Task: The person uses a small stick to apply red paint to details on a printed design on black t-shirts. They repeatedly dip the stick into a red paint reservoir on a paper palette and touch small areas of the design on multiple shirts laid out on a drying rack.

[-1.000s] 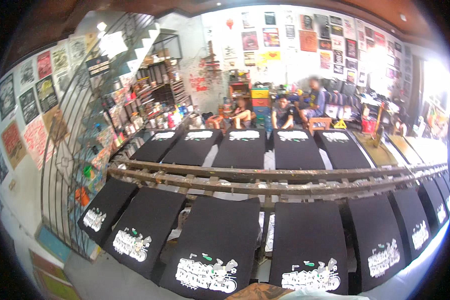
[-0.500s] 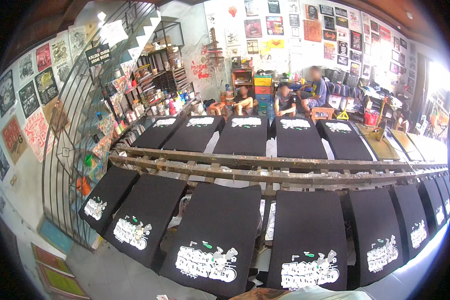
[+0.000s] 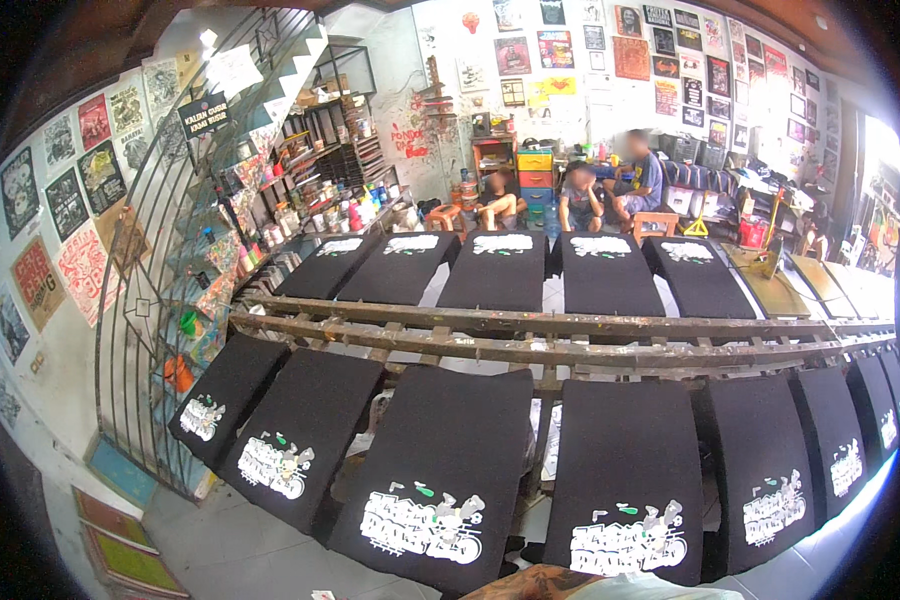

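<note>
Neither of my hands shows. At the lower edge, part of a bare forearm (image 3: 535, 582) and a pale sleeve (image 3: 645, 588) come into view, the hand beyond them hidden. Nearest to them lie a black T-shirt (image 3: 620, 440) and, to its left, another black T-shirt (image 3: 440, 420), each stretched flat over a slanted board. White lettering with a grey and green motorbike figure (image 3: 425, 525) is printed near the close end of the left shirt. A similar print (image 3: 630, 545) lies close beside the forearm. More black shirts with the same print run along both sides.
A long wooden rail frame (image 3: 530, 350) separates the two rows of boards. Bare boards (image 3: 770, 285) stand at the far right. A curved stair railing (image 3: 135, 310) rises on the left. Several people (image 3: 580, 200) sit behind the far row, near coloured drawers (image 3: 535, 180).
The view has shifted slightly, so the scene sits a little further right. More of the forearm shows at the lower edge. One seated person in the back now has a hand raised to the head.
</note>
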The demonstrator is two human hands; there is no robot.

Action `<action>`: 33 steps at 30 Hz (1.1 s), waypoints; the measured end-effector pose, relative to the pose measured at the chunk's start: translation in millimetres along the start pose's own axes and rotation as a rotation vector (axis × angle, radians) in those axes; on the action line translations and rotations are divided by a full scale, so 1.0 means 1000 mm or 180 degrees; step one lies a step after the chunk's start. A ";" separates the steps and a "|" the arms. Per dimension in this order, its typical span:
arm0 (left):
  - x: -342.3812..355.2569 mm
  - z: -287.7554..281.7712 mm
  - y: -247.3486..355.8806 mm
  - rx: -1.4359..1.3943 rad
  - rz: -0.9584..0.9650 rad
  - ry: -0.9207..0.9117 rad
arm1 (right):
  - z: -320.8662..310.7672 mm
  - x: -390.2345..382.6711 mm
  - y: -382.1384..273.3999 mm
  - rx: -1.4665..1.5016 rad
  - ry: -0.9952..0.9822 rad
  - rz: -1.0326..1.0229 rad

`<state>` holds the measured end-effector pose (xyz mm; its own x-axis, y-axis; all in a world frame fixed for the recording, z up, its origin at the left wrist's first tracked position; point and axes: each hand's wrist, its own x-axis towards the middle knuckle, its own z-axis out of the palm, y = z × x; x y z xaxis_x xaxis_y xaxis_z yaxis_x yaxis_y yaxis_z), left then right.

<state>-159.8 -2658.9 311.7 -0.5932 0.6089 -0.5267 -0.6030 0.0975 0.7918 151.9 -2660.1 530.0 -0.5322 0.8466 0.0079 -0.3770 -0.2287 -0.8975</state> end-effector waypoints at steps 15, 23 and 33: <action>-0.003 -0.029 -0.010 -0.0055 0.0014 0.0065 | 0.014 0.006 0.007 -0.0038 -0.0253 0.0086; -0.006 -0.056 -0.023 -0.0086 -0.0123 0.0155 | 0.032 0.006 0.024 -0.0017 -0.0551 0.0281; -0.007 -0.143 -0.013 -0.0045 0.0206 0.0409 | 0.138 0.048 0.072 0.0332 -0.2331 0.0477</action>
<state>-224.1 -2777.5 260.4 -0.6939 0.5076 -0.5108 -0.5683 0.0496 0.8213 -5.8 -2702.2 526.4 -0.9376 0.2750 0.2127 -0.3113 -0.3915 -0.8659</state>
